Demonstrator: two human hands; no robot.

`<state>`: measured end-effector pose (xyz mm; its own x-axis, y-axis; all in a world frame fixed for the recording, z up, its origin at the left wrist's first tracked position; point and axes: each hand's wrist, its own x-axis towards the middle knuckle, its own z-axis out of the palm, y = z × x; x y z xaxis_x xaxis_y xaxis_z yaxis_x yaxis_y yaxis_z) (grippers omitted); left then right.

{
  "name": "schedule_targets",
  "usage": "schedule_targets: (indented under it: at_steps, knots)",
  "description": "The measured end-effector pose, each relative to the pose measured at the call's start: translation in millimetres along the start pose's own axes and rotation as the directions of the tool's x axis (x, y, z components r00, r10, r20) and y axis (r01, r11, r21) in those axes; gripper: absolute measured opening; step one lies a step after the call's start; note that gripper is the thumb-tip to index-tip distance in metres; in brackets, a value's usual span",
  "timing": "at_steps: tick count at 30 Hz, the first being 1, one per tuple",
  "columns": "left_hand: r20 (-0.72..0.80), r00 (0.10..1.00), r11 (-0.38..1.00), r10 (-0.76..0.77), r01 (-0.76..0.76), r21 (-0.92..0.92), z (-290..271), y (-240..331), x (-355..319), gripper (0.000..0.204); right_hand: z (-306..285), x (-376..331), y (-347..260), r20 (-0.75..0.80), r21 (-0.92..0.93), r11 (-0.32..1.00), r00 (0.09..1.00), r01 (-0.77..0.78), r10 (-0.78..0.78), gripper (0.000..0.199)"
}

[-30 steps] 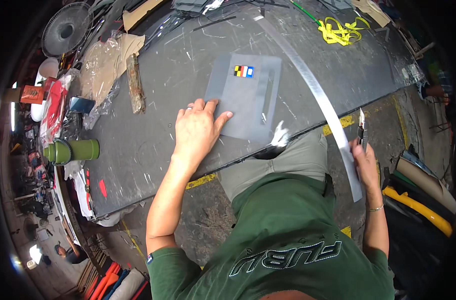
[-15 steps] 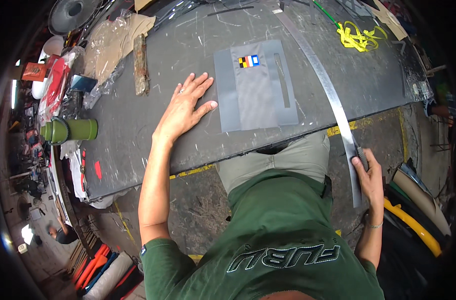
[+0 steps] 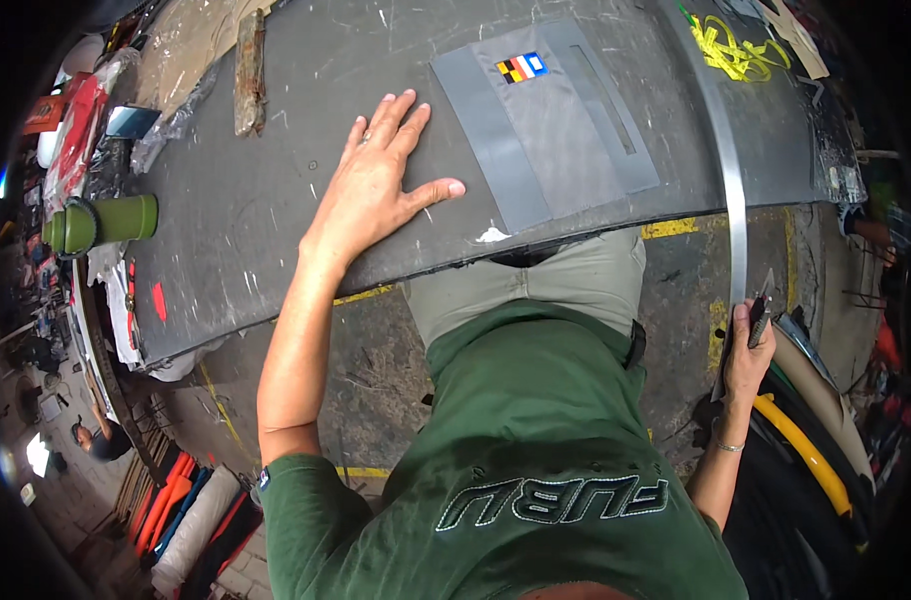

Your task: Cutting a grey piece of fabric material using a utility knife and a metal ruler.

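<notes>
A left hand [image 3: 381, 190] was pressed flat, fingers spread and grasping nothing, on a large dark grey sheet [image 3: 276, 215] laid across a workbench. Just beside the thumb, a lighter grey rectangular panel [image 3: 546, 120] was seen lying on the same sheet, marked near its top edge by a small multicoloured sticker [image 3: 522, 67] and cut by a narrow slot toward its right side. The near edge of the panel was set close to the front edge of the sheet, above the person's beige trousers.

The right hand [image 3: 748, 352] was held low at the person's side, well apart from the bench, and was clenched around a small knife-like tool [image 3: 761, 315], its blade pointed upward. A long, thin strip of bright metal [image 3: 732, 170] was seen running from the far end of the bench down to that hand; whether the strip was also gripped could not be told.

A green cylindrical flask [image 3: 101, 222] was left lying on its side at the left end of the bench, and a tangle of yellow cord [image 3: 733, 48] was seen at the far right corner. A weathered wooden block [image 3: 249, 70] was placed near the far edge.
</notes>
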<state>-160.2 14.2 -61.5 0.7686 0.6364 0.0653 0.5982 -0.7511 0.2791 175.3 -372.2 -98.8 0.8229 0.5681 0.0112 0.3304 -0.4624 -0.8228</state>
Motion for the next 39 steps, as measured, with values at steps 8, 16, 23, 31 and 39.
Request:
schedule_targets:
  at_steps: [8, 16, 23, 31, 39]
  knots:
    - [-0.041, 0.999, 0.999, -0.02, 0.021, 0.036, 17.8, 18.2, -1.2, 0.102, 41.7, -13.5, -27.2, 0.052, 0.204, 0.978, 0.998, 0.036, -0.048, 0.017]
    - [-0.063, 0.997, 0.998, -0.055, 0.057, 0.039, 28.8, 30.5, -1.6, 0.102, 88.7, -25.6, -79.5, 0.312, 0.411, 0.911, 0.932, 0.044, -0.186, 0.023]
    - [-0.072, 0.996, 0.997, -0.06, 0.062, 0.035, 31.4, 30.5, -3.4, 0.099, 100.7, -28.5, -88.2, 0.443, 0.277, 0.961, 0.888, -0.003, -0.125, 0.023]
    - [-0.082, 0.996, 0.998, -0.042, 0.045, 0.038, 30.1, 30.2, -2.8, 0.096, 107.3, -22.5, -109.1, 0.627, 0.078, 0.996, 0.779, -0.035, -0.022, 0.024]
    - [-0.06, 0.997, 0.998, -0.039, 0.042, 0.043, 29.7, 31.0, -2.5, 0.095, 100.6, -28.7, -109.5, 0.706, 0.02, 0.999, 0.708, -0.033, 0.009, 0.026]
